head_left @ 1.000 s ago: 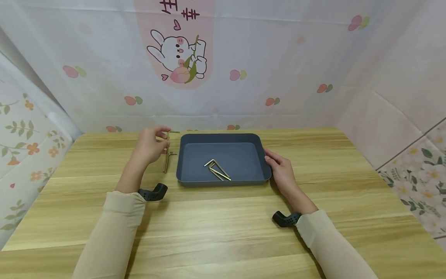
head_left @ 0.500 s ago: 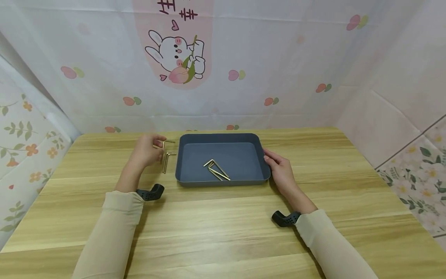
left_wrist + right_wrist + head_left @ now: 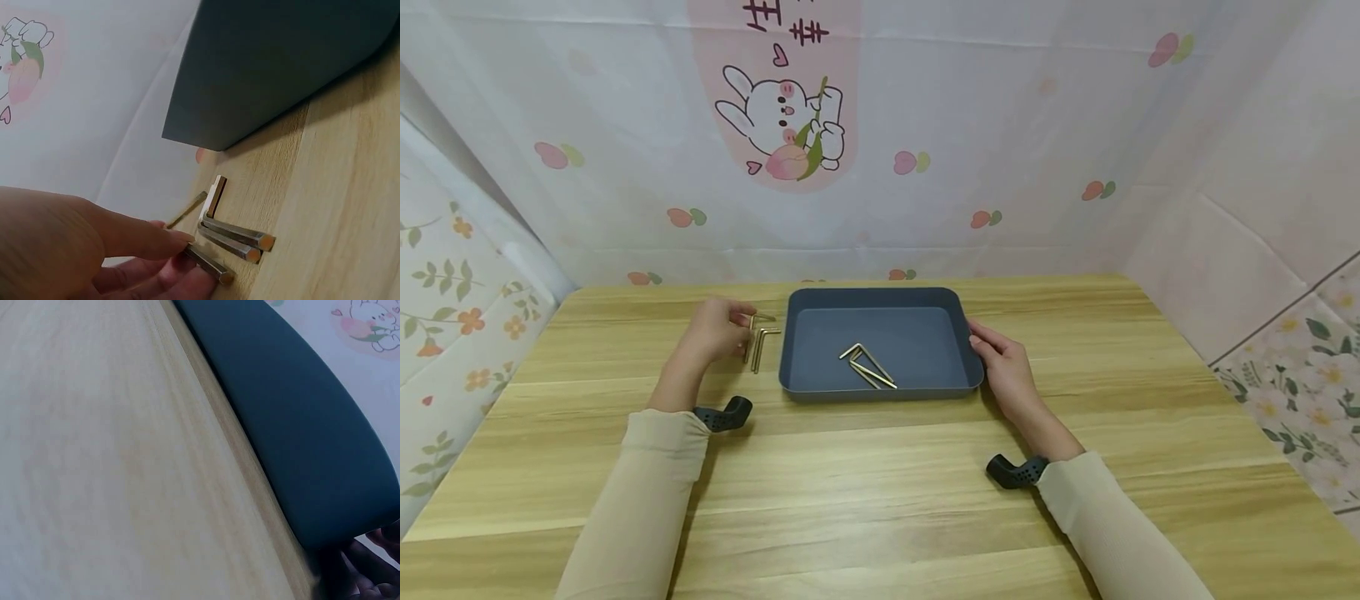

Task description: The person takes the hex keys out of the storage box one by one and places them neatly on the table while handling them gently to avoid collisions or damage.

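My left hand (image 3: 711,332) pinches a brass-coloured hex key (image 3: 209,262) between thumb and fingers, low at the table left of the tray. Right beside it two more hex keys (image 3: 758,350) lie side by side, their short arms pointing toward the tray; the left wrist view shows their hexagonal ends. The dark grey-blue rectangular tray (image 3: 917,333) sits flat on the table, with several loose hex keys (image 3: 868,367) crossed inside near its front wall. My right hand (image 3: 1009,367) holds the tray's right wall, thumb at the rim; in the right wrist view its fingers are dark and partly cut off.
The wood-grain table (image 3: 880,492) extends in front and to both sides. A white printed cloth (image 3: 1015,125) hangs just behind the tray. Each wrist wears a black camera mount (image 3: 726,414).
My left hand has brought the pinched hex key slightly left, toward me and down beside the two lying ones. The right hand and tray have stayed put.
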`<state>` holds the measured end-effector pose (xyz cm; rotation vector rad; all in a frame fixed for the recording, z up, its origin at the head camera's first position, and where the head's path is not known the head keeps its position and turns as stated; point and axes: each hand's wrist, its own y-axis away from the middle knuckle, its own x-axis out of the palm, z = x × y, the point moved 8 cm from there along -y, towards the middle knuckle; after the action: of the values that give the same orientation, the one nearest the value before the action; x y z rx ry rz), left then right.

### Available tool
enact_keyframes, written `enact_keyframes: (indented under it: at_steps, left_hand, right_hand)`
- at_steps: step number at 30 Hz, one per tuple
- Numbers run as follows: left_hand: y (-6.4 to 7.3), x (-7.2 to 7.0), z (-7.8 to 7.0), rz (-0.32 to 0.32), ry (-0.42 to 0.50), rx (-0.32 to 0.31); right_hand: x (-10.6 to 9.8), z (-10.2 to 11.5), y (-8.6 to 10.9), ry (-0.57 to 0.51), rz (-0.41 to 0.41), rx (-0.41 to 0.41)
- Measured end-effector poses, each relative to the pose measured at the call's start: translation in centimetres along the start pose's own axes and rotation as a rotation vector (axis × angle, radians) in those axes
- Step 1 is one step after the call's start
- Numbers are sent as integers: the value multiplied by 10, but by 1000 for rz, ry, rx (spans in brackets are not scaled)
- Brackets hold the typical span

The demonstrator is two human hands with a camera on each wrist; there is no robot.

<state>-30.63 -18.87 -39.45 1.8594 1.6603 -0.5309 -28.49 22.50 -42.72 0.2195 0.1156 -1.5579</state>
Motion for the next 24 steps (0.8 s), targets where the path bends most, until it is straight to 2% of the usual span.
enact_keyframes:
  at_steps: [8, 11, 16, 24]
  left_hand:
    - [3, 8, 3, 67, 43, -54]
    - [4, 9, 2, 76, 51, -56]
    - [5, 8, 0, 72, 41, -52]
    - [8, 8, -1, 54, 14, -90]
  right_hand:
    - [0, -2, 0, -2, -1, 4]
    - [-1, -2, -1, 10, -5, 1]
    - [-1, -2, -1, 9, -8, 1]
    - [0, -1, 0, -3, -4, 2]
